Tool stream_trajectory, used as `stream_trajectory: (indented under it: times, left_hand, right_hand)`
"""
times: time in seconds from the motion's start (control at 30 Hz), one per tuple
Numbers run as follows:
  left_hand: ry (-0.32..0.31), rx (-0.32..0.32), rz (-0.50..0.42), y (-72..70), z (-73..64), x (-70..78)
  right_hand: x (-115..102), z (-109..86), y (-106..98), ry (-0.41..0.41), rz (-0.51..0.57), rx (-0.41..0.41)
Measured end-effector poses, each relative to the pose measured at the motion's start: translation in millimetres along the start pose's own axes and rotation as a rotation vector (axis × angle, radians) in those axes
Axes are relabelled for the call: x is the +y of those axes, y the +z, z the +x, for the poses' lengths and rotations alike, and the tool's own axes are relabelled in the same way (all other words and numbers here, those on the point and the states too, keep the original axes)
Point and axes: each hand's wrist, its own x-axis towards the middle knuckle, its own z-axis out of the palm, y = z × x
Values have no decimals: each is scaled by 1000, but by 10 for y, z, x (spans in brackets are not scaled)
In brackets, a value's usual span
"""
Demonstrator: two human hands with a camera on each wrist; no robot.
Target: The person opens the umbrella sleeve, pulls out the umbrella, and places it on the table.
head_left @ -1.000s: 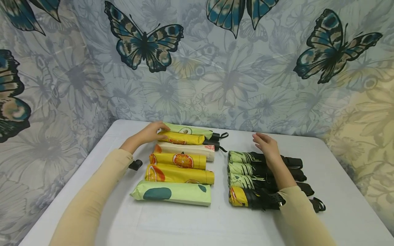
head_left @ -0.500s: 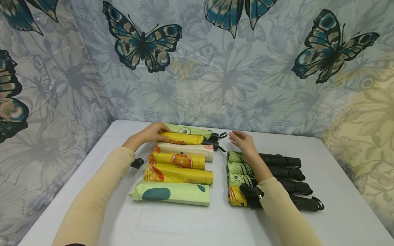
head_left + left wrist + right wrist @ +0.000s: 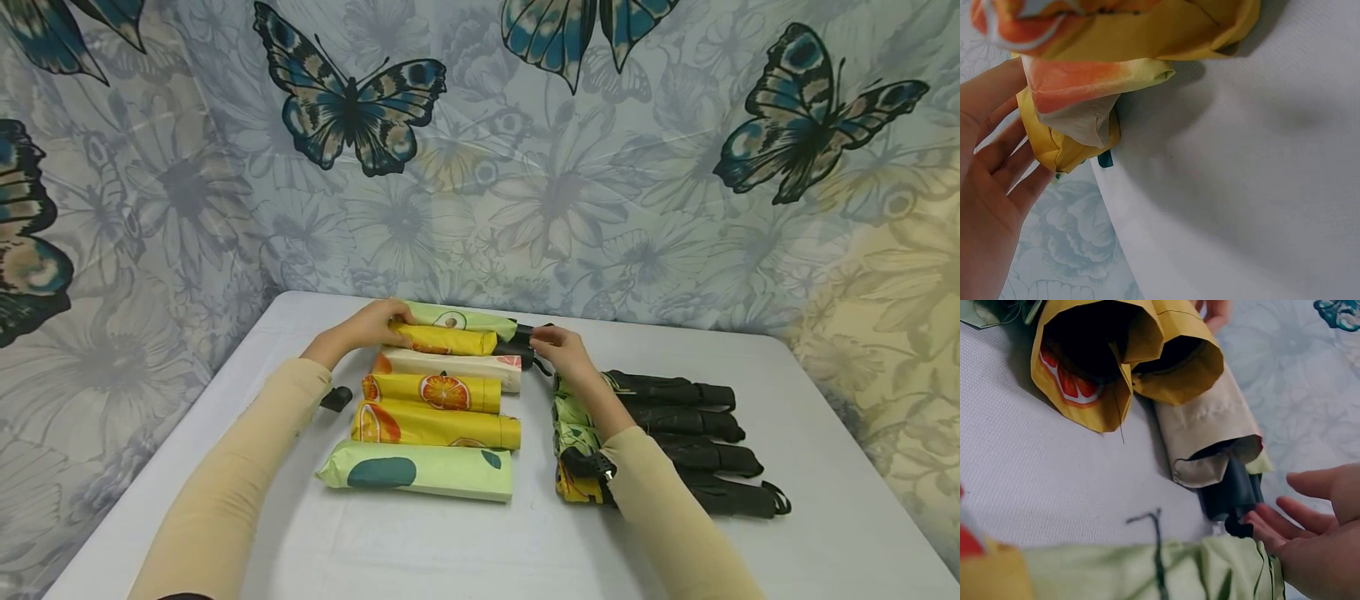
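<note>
Yellow umbrella [image 3: 450, 341] sits second from the back in the left row [image 3: 435, 427] on the table [image 3: 420, 550]; left hand [image 3: 367, 324] has its left end pinched; right hand [image 3: 564, 348] is kinda loosely spread, right by the black handles [image 3: 513, 355].

Left row, nearest: pale green cover [image 3: 457, 475], dark green blotches. Next, yellow cover [image 3: 435, 427], orange fruit print at left. Then second yellow cover [image 3: 450, 392], round orange citrus slice. Cream cover [image 3: 450, 364], pinkish-orange patches at both ends. Rear yellow cover [image 3: 450, 340], orange print low down. Farthest, avocado-print cover [image 3: 480, 322], light green. Handle [image 3: 513, 352] black.

Right row: dark bundles [image 3: 693, 423] black, ends green with black streaks; front bundle [image 3: 727, 494] black, end yellow-orange.

Table [image 3: 420, 550] white. Backdrop [image 3: 487, 225] grey-blue, faint flowers, yellowish far right; butterflies [image 3: 351, 112] teal, black, tan.
</note>
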Motion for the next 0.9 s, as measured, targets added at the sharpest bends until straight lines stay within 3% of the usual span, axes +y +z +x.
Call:
stream_trajectory:
  times: [0.47, 0.9]
  left_hand:
    - [2, -50, -49, 18, -23, -4]
    - [2, -93, -65, 25, -36, -40]
  right_hand:
    - [18, 66, 124, -17, -213, -50]
    - [8, 57, 212, -14, -362, -20]
